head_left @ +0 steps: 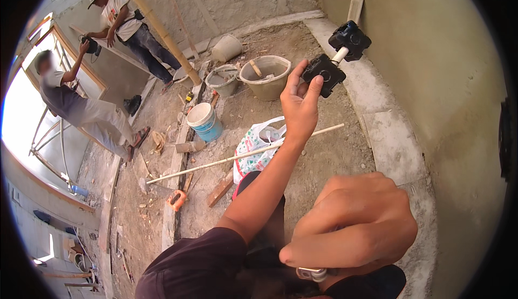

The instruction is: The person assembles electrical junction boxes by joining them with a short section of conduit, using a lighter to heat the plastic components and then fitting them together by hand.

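Note:
My left hand (302, 107) reaches forward with its fingers and thumb closed on a device made of two black blocks (325, 76) joined by a short white tube (340, 56). The second black block (350, 40) sits at the tube's far end, in front of the plastered wall. Close to the camera, my right hand (356, 223) is curled into a fist. Whatever it may hold is hidden by the fingers. A band with a metal buckle (312, 273) circles the right wrist.
Past my left arm lie a patterned plastic bag (252, 147), a long thin pole (216, 172) and an orange-handled saw (176, 198). A blue-and-white bucket (205, 124) and grey tubs (270, 87) stand farther off. Two people (89, 113) (129, 21) stand at the left, handling a black device.

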A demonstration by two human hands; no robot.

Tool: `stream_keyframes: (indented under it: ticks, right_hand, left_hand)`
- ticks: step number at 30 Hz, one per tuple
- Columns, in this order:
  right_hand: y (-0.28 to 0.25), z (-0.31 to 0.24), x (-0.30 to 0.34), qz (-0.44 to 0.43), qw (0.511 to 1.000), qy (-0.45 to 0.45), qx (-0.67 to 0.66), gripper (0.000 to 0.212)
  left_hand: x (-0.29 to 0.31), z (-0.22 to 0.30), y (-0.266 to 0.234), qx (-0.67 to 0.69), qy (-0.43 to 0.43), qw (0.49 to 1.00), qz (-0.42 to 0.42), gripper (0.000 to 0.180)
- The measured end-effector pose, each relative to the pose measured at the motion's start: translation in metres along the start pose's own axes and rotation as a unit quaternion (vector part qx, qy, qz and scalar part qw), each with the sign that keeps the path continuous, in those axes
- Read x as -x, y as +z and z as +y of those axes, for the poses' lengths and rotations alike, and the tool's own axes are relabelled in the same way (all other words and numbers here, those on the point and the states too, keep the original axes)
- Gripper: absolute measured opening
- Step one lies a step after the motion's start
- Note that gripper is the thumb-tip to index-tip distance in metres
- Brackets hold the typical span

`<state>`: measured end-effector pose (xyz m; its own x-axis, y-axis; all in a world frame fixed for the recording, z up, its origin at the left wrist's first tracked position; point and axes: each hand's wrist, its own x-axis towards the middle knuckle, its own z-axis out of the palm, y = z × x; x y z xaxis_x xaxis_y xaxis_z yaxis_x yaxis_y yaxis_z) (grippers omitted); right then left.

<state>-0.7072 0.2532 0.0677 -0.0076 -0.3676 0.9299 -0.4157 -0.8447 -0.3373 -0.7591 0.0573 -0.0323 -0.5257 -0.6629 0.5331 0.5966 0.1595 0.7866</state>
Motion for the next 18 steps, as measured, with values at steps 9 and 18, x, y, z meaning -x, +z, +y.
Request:
stream_keyframes:
  ticks: [9,18]
  right_hand:
    - [-0.016,-0.003,-0.001,-0.173,0.979,0.105,0.017,0.03]
    - [-0.038,0.055,0.039,0.365,0.885,0.258,0.128,0.053]
  left_hand:
    - [0.004,-0.001,0.001,0.009,0.016,1.0,-0.014,0.053]
    - [-0.005,0.024,-0.001,0.04,0.021,0.999,-0.024,0.052]
